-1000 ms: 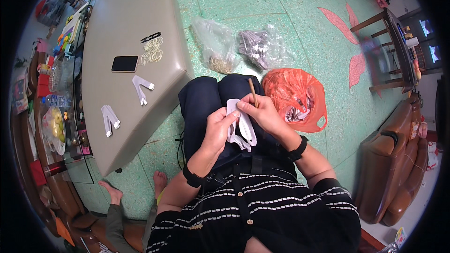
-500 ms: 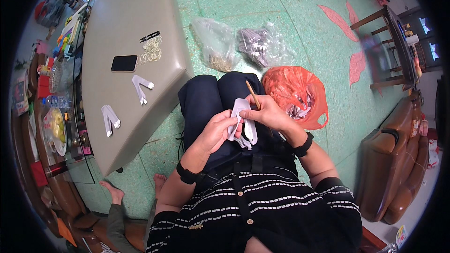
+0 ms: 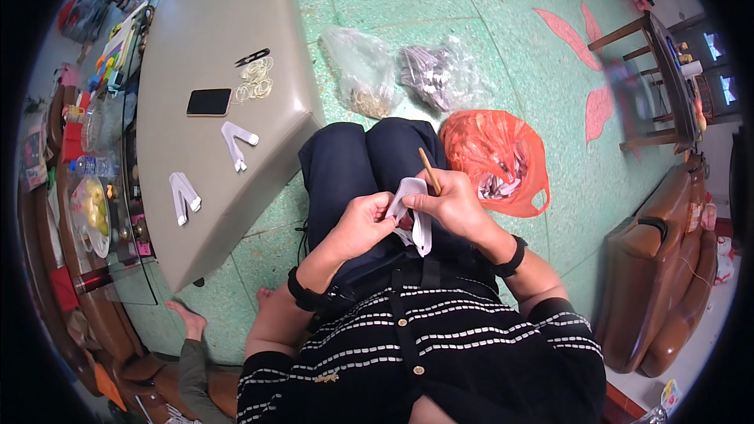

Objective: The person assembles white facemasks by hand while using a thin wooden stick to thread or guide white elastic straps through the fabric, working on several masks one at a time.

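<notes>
Over my lap, my left hand [image 3: 363, 222] pinches a small white fabric piece [image 3: 414, 209] from its left side. My right hand [image 3: 449, 202] grips a thin wooden stick [image 3: 429, 170] whose lower end goes into the top of the white piece; the stick slants up and to the left. Part of the white piece hangs down between the two hands. Both wrists wear a dark band.
A grey table [image 3: 206, 47] on my left carries a black phone [image 3: 209, 101], rubber bands [image 3: 256, 83], small black snips [image 3: 251, 56] and two white fabric pieces [image 3: 238, 143]. On the green floor lie two clear bags [image 3: 363, 71] and an orange bag [image 3: 493, 159]. A brown sofa [image 3: 664, 267] stands at right.
Both hands have shifted slightly down and toward my body with the white piece, and the stick has tilted a little more to the left.
</notes>
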Available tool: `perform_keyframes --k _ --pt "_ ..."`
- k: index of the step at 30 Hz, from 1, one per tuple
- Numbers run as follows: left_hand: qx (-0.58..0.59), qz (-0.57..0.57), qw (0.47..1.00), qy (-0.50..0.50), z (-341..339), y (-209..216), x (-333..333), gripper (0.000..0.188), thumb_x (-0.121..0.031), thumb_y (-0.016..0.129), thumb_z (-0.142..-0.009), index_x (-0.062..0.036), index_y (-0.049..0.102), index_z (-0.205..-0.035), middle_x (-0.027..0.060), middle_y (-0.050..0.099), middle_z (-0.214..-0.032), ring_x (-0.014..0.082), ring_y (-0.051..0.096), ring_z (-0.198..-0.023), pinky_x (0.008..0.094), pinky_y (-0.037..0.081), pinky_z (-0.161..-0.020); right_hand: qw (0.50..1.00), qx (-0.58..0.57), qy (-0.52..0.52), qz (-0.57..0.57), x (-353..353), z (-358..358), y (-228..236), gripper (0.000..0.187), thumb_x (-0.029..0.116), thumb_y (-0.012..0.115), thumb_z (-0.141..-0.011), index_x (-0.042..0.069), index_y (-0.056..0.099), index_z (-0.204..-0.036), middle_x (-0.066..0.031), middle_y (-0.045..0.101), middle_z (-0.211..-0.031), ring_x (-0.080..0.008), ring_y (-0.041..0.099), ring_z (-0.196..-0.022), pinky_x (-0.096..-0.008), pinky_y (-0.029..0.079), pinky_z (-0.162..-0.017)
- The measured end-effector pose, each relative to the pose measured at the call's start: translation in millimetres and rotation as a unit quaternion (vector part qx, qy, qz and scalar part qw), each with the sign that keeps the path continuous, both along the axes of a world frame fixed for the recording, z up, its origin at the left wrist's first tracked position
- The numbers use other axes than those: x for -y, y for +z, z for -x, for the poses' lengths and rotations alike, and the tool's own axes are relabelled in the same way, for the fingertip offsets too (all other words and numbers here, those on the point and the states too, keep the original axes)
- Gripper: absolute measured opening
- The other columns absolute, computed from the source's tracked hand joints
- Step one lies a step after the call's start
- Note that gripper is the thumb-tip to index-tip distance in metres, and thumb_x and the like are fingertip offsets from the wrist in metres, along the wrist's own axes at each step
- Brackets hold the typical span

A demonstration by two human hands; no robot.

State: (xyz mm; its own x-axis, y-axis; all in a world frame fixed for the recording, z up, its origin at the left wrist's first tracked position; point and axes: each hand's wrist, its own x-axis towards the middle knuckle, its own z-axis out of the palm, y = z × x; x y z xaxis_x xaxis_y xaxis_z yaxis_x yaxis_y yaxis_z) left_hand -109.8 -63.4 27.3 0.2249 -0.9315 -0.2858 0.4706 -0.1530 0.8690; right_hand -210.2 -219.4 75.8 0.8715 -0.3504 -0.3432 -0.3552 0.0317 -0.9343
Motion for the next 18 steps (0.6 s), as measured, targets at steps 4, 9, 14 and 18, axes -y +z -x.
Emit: perform_keyframes --k 4,9,14,18 --pt "0.089 0.018 0.996 0.015 -3.0 15.8 8.1 0.021 0.010 0.042 -0.081 0.0032 0.052 -0.098 0.0071 0.060 -0.090 0.0144 0.061 -0.084 0.0272 0.048 -0.080 1.000 0.015 -0.014 -0.012 13.6 -7.2 0.0 0.020 0.015 0.069 -0.079 -0.001 0.059 -0.084 0.0001 0.056 -0.068 -0.0048 0.049 -0.062 -0.0242 0.043 -0.055" --pt "0.037 0.052 0.981 0.184 4.1 23.0 12.4 0.021 0.006 0.044 -0.083 0.0008 0.047 -0.103 0.0092 0.058 -0.089 0.0153 0.061 -0.076 0.0247 0.047 -0.071 0.986 -0.002 -0.083 -0.146 15.9 -9.4 -12.1 0.018 0.013 0.070 -0.078 0.007 0.053 -0.081 0.0045 0.050 -0.062 -0.0018 0.039 -0.048 -0.0188 0.026 -0.041" --pt "0.069 0.027 0.976 0.204 9.7 23.7 18.2 0.015 -0.001 0.056 -0.086 -0.0001 0.051 -0.100 0.0043 0.058 -0.081 0.0071 0.055 -0.066 0.0190 0.044 -0.059 0.972 0.021 -0.116 -0.202 8.1 -11.6 -8.4 0.019 0.013 0.069 -0.078 0.008 0.051 -0.078 0.0044 0.048 -0.059 -0.0015 0.038 -0.046 -0.0191 0.025 -0.041" --pt "0.100 0.025 0.961 0.255 11.8 11.6 21.1 0.011 -0.005 0.062 -0.085 -0.0004 0.057 -0.094 -0.0007 0.058 -0.079 0.0030 0.053 -0.069 0.0169 0.044 -0.057 0.982 0.038 -0.146 -0.117 -3.6 -13.2 -10.7 0.026 0.014 0.070 -0.078 0.008 0.047 -0.070 0.0043 0.046 -0.060 -0.0025 0.040 -0.048 -0.0204 0.028 -0.041"
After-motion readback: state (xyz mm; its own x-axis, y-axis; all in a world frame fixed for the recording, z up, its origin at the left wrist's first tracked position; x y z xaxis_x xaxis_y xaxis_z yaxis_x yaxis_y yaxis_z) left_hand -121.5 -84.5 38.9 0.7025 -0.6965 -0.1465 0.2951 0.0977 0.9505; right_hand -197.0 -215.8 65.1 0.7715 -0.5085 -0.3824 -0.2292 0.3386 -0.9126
